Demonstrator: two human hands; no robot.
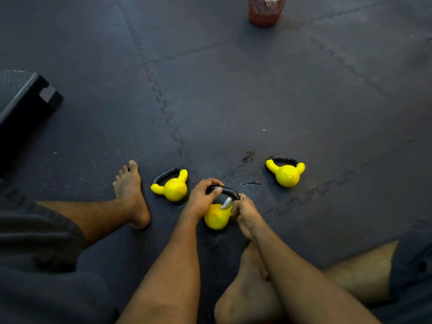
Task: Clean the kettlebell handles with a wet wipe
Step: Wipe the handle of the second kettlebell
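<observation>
**Yellow kettlebell gripped at both ends of its handle**

Rubber mat [257, 94], dark, in interlocking tiles, fills the view; wet patches show at about 1 o'clock from the hands. A black step [25, 101] sits far out at 10 o'clock, a red mesh bin [266, 10] at 12 o'clock.

Three yellow kettlebells lie on the mat. The left bell [173, 187] is at 10 o'clock from the hands, the right bell [286, 173] at 2 o'clock, both untouched. The middle bell [216, 217] lies directly under the hands.

Its black handle [225, 190] arcs left to right, long axis running roughly 10 to 4 o'clock. The left hand [202, 198] is closed around the handle's left end, steadying it. The right hand [245, 212] is clenched at the right end, pinching a grey wipe [226, 203] against the handle. So the wipe hand is the nearer one to the uncleaned span, which runs away from it toward 10 o'clock; the next stroke likely goes that way.

No brand, label or writing can be read anywhere.
</observation>
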